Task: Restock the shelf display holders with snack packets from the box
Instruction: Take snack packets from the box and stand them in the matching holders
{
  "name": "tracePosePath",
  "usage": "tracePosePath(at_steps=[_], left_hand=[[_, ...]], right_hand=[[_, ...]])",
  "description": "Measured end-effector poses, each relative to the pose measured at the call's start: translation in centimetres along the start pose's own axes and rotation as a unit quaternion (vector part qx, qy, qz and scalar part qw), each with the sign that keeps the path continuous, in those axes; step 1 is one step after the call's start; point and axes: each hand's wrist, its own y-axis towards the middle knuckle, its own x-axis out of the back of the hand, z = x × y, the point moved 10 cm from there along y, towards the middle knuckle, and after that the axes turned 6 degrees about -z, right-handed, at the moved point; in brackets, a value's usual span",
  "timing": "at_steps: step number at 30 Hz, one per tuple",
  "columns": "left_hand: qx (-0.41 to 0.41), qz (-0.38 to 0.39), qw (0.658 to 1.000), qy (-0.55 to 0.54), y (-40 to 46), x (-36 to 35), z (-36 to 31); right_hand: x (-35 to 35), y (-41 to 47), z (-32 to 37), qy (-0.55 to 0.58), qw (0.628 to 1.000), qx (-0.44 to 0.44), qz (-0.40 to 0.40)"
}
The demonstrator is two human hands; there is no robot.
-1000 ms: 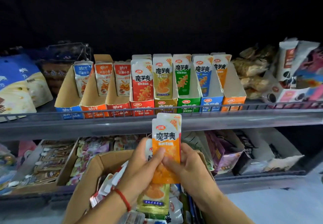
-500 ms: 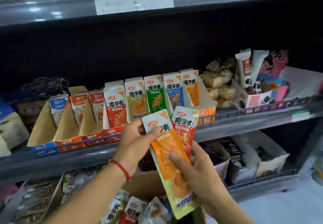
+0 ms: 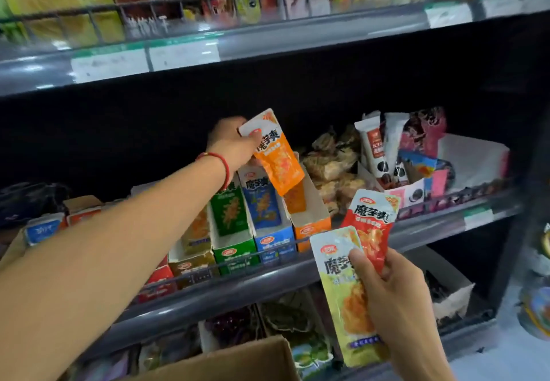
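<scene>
My left hand [image 3: 230,145] pinches an orange snack packet [image 3: 275,154] by its top, tilted, just above the orange display holder [image 3: 312,217] at the right end of the row. Beside that one stand the blue holder [image 3: 272,231] and the green holder [image 3: 232,231], each with packets upright inside. My right hand [image 3: 390,297] grips two packets in front of the shelf rail: a yellow-green packet [image 3: 345,300] and a red packet [image 3: 372,226] behind it. A corner of the cardboard box [image 3: 238,362] shows at the bottom.
A grey shelf rail [image 3: 431,229] runs in front of the holders. Right of the row lie loose brown snack bags [image 3: 330,166] and a carton of biscuit packs [image 3: 416,172]. An upper shelf [image 3: 268,38] with price tags overhangs. More goods fill the lower shelf [image 3: 297,321].
My left hand took the orange packet away from the others and carried it up and right to above the orange holder. My right hand kept the yellow-green and red packets. The view tilted up.
</scene>
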Motion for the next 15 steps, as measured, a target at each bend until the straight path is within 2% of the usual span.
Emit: tracePosePath(at_steps=[6, 11, 15], left_hand=[[-0.021, 0.059, 0.987, 0.149, 3.6, -5.3, -0.4], [-0.119, 0.099, 0.934, 0.323, 3.3, -7.6, -1.4], [-0.145, 0.116, 0.907, 0.379, 3.0, -8.7, 0.2]], right_hand=[[1.1, 1.6, 0.1, -0.048, 0.998, 0.023, -0.023], [1.3, 2.3, 0.3, -0.048, 0.998, 0.029, -0.027], [1.1, 2.4, 0.3, -0.051, 0.998, 0.033, -0.023]])
